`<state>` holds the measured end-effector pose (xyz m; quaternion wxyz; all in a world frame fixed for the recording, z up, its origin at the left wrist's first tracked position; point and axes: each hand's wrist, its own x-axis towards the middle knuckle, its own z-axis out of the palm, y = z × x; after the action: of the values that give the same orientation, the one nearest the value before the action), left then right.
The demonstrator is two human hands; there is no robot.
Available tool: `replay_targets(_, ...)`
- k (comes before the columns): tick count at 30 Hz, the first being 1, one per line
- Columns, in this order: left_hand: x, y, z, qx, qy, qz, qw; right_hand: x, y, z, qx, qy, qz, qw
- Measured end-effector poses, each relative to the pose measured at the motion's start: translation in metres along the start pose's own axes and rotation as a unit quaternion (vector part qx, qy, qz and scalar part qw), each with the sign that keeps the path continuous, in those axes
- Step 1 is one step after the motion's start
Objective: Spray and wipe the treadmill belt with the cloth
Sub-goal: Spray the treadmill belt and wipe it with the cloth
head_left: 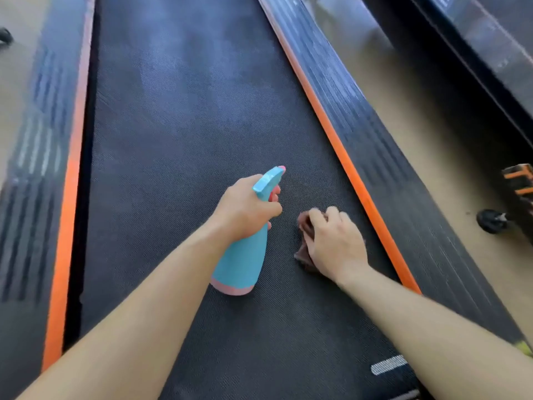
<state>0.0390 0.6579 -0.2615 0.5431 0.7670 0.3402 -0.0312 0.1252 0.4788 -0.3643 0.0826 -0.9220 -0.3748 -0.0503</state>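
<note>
left hand (245, 210) grips spray bottle (240, 264); right hand (334, 243) presses cloth (304, 226) on belt (178, 140)

The treadmill belt (184, 134) is a matt black with a fine woven texture. The spray bottle (245, 255) looks like smooth teal plastic with a pink base. The brown cloth (304, 249) appears soft. The ribbed side rails (383, 157) carry glossy orange trim (340, 145).
</note>
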Motion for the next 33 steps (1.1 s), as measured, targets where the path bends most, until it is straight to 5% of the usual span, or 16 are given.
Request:
replay_targets(6, -0.022, -0.009, -0.014, -0.022, 0.011, -0.01, 1.0, 0.051, -0.018, 0.005, 0.036, 0.016, 0.142, 0.989)
replay_targets(10, -0.038, -0.022, -0.025, -0.04, 0.024, -0.031, 0.998, -0.033, -0.025, -0.001, 0.055, 0.021, 0.017, 0.998)
replay_targets(13, -0.044, -0.031, -0.023, -0.048, 0.023, -0.047, 0.997, -0.017, -0.013, 0.003, 0.055, -0.003, -0.025, 0.998)
replay_targets(18, -0.041, -0.021, -0.011, -0.061, 0.013, -0.028, 0.998, 0.049, -0.031, 0.008, 0.07, -0.015, 0.139, 0.988)
replay_targets(25, -0.036, -0.018, -0.013, -0.062, 0.003, -0.022, 0.998, -0.028, -0.004, 0.005, 0.052, 0.002, -0.049, 0.997)
replay_targets(33, -0.033, -0.025, -0.03, -0.003, 0.002, -0.007, 1.0, 0.058, -0.016, 0.011, 0.082, -0.008, 0.134, 0.988)
